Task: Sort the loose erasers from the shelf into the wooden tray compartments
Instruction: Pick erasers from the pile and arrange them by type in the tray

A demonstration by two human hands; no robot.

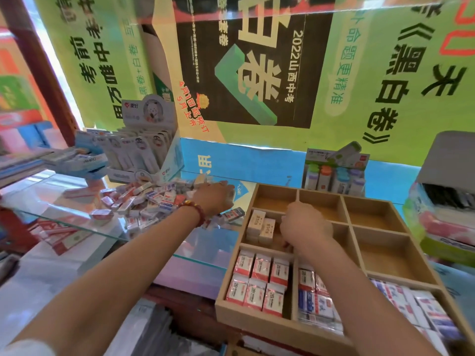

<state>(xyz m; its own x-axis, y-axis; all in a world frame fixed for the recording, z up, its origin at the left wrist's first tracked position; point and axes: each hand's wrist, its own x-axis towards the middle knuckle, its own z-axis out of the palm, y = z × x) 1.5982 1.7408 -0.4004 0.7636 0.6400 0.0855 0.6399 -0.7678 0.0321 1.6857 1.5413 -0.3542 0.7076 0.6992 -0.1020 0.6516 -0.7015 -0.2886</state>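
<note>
A heap of loose wrapped erasers (149, 201) lies on the glass shelf (77, 222). My left hand (214, 197), with a bead bracelet at the wrist, reaches onto the heap's far right side, fingers spread over the erasers. The wooden tray (341, 222) stands to the right. My right hand (304, 226) is down in the tray's middle-left compartment beside several beige erasers (261, 226); its fingertips are hidden, so any hold is unclear. Red-and-white erasers (258, 278) fill the near-left compartment. Blue-and-white erasers (314, 301) fill the one beside it.
A display box of correction tapes (144, 147) stands behind the heap. A box of coloured-cap items (334, 173) sits behind the tray. Stacked packs (442, 209) crowd the right edge. Posters cover the back wall. The tray's far and right compartments hold nothing.
</note>
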